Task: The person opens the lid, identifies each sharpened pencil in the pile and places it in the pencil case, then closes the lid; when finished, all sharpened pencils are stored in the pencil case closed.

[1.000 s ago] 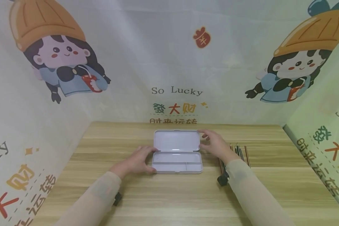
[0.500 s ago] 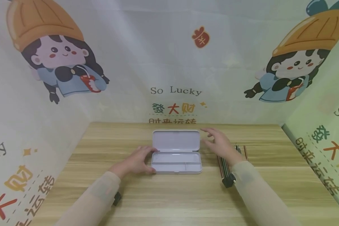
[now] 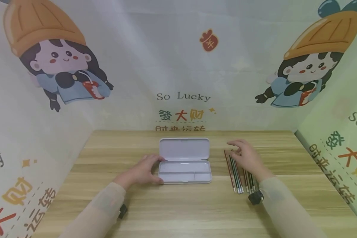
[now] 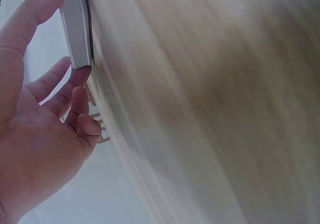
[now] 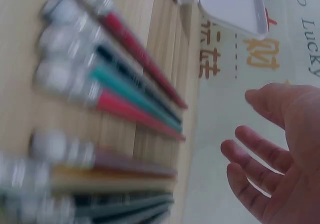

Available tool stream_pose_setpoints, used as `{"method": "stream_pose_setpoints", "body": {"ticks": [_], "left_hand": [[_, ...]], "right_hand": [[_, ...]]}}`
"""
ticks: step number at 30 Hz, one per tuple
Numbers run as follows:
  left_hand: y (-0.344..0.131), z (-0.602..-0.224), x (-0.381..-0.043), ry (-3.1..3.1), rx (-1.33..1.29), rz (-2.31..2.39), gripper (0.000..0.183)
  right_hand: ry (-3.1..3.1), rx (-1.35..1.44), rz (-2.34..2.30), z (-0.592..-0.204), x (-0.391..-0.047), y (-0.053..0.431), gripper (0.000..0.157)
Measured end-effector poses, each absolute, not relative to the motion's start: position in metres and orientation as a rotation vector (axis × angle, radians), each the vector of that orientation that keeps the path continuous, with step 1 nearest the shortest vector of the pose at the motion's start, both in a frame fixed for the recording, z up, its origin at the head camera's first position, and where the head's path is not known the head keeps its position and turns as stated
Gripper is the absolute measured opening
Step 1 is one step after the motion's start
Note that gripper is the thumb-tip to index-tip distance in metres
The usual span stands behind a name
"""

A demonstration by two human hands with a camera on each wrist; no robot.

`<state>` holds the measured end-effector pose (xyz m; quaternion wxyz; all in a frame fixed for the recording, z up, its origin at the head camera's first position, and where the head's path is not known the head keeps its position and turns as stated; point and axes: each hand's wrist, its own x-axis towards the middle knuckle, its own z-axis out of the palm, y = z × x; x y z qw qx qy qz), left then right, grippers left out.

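A white pencil case (image 3: 170, 167) lies with its lid (image 3: 184, 148) raised, its divided tray bare. My left hand (image 3: 142, 170) holds the case's left end, thumb at the near corner and fingers at the hinge side. In the left wrist view, the thumb and fingers bracket the white case end (image 4: 75, 29). To the right, my right hand (image 3: 247, 157) hovers over two groups of pencils, the left group (image 3: 235, 172) and the right group (image 3: 251, 185). Its fingers are spread and hold nothing. White eraser ends show on the pencils (image 5: 142, 74) in the right wrist view.
The wooden table (image 3: 172, 211) ends at a printed cloth backdrop (image 3: 131, 66) behind and on both sides. A black wrist camera (image 3: 256, 197) on the right sleeve overlaps the eraser ends of the right pencil group.
My right hand has left the lid's right edge and moved right, over the pencils. The left pencil group has come into fuller view. The left hand stays at the case.
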<state>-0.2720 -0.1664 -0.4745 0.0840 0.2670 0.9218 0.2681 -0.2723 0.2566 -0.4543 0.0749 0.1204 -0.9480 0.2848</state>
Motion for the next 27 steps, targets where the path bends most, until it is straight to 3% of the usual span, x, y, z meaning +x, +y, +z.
{"method": "stream_pose_setpoints", "body": {"ticks": [12,27], "left_hand": [[-0.166,-0.473,-0.270,2.750,0.751,0.802,0.084],[-0.163,-0.472,-0.270,2.744,0.751,0.803,0.084]], "right_hand": [[-2.947,0.261,0.673,-0.449,-0.250,0.300,0.041],[-3.093,0.234,0.481,-0.456,-0.232,0.318,0.033]]}}
